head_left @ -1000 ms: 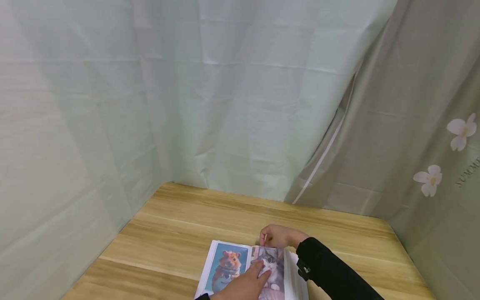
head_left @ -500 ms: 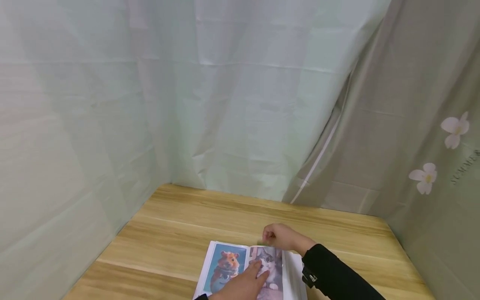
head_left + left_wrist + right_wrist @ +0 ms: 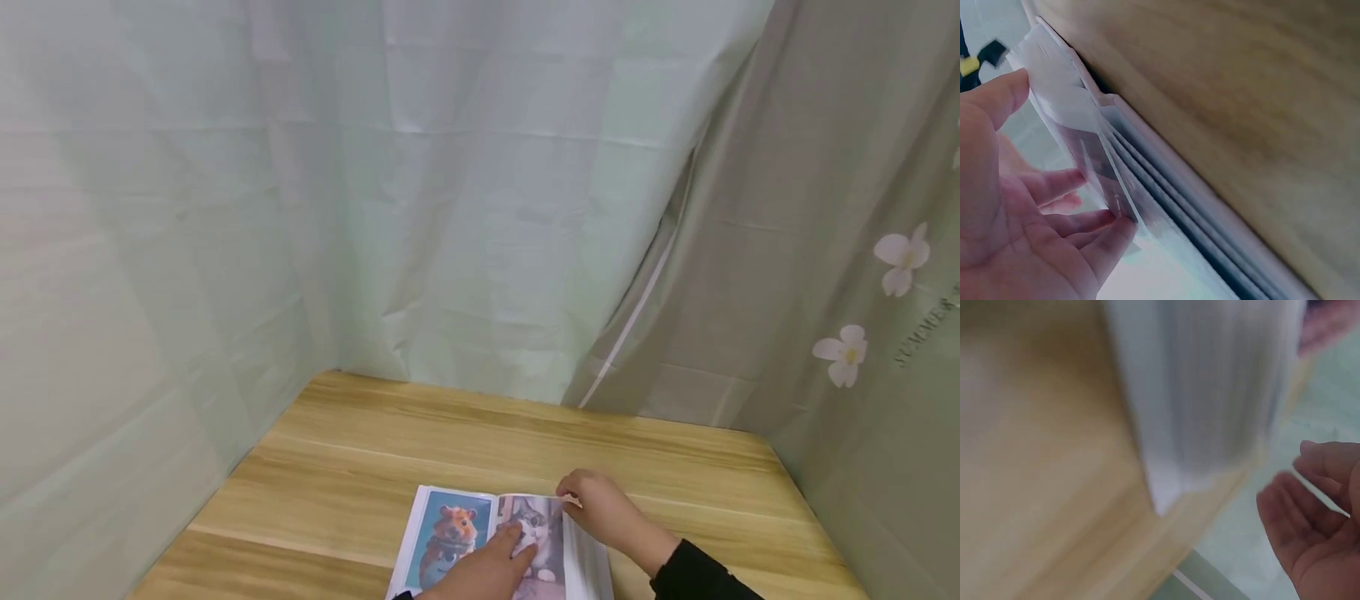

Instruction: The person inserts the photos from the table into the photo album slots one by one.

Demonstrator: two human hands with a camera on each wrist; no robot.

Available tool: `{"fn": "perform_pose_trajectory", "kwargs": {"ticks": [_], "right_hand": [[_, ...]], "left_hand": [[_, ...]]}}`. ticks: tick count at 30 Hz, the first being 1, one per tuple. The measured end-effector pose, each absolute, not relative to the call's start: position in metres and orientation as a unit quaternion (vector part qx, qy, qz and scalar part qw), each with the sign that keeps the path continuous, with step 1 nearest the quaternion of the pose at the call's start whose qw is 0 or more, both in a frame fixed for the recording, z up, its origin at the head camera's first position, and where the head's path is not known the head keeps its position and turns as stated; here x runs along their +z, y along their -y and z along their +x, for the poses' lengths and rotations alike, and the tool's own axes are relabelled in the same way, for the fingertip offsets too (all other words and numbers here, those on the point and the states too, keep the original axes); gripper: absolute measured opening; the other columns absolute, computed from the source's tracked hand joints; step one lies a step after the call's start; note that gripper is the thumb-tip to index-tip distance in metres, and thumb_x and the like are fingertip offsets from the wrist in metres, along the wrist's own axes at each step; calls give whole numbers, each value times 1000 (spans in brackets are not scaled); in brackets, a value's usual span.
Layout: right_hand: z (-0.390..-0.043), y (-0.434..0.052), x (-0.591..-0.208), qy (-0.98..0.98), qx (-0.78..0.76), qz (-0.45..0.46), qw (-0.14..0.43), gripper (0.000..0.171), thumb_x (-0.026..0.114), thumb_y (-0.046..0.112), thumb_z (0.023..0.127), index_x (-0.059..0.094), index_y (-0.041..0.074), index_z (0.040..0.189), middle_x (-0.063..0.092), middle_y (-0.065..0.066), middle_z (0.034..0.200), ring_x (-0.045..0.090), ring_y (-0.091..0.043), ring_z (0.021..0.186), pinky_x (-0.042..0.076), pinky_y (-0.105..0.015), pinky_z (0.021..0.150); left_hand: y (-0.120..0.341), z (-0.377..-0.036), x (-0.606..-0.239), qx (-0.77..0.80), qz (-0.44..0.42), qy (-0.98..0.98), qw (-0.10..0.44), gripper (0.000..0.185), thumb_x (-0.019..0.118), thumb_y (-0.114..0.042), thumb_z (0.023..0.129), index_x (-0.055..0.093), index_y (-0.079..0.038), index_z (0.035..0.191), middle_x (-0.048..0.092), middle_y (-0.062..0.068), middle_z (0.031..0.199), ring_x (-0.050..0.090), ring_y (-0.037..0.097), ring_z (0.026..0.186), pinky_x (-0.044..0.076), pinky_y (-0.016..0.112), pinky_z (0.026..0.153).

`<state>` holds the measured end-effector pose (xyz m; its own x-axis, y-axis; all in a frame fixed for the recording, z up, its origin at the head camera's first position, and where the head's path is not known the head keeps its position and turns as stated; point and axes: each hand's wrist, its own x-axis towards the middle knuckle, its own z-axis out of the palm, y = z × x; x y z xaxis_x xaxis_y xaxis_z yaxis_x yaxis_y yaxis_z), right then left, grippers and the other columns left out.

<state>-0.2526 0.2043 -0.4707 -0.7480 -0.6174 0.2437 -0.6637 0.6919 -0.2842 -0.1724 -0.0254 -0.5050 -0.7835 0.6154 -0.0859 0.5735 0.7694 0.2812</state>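
Note:
A photo album point(image 3: 590, 554) with white page edges lies spread on the table. Its left page shows a hamster picture point(image 3: 452, 529), its right page a cat picture point(image 3: 553, 542). My left hand point(image 3: 487, 571) rests on the cat page with fingers spread, covering part of the picture. In the left wrist view, its fingertips touch the clear plastic sleeve point(image 3: 1054, 78). My right hand point(image 3: 603, 508) is at the top right corner of the cat page. The right wrist view shows its fingers loosely bent, thumb apart from them, with nothing between, beside the blurred page stack point(image 3: 1222, 394).
The wooden table point(image 3: 360, 450) extends behind and to both sides of the album. Pale curtains point(image 3: 480, 208) hang along the back and left, and a grey-green curtain with white flowers point(image 3: 840, 357) hangs at the right.
My right hand has moved from above the album's top edge rightward and closer, to the page's top right corner. The left hand has stayed on the cat page.

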Motion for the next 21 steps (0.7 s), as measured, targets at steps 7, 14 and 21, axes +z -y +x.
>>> {"fn": "perform_pose_trajectory", "kwargs": {"ticks": [7,14,21], "right_hand": [[-214,-214,-487,930,139,333,74,30,82,14,82,72,4,108,63,-8,113,64,-27,102,55,-42,86],[-204,-215,-501,913,148,374,68,26,82,15,81,73,4,102,62,-1,105,63,-17,94,55,-35,82],[-200,-216,-503,921,161,352,47,24,84,18,80,74,7,99,60,5,98,60,-13,88,53,-32,77]], "left_hand": [[26,-172,-505,112,313,-941,69,80,59,-72,84,53,-21,146,44,13,152,43,30,139,57,39,86],[34,-174,-501,129,351,-927,29,76,57,-72,87,58,-18,141,47,12,144,47,27,131,55,27,82],[44,-177,-495,191,323,-925,61,55,62,-51,95,62,-13,135,53,13,142,53,28,128,54,36,91]]}}
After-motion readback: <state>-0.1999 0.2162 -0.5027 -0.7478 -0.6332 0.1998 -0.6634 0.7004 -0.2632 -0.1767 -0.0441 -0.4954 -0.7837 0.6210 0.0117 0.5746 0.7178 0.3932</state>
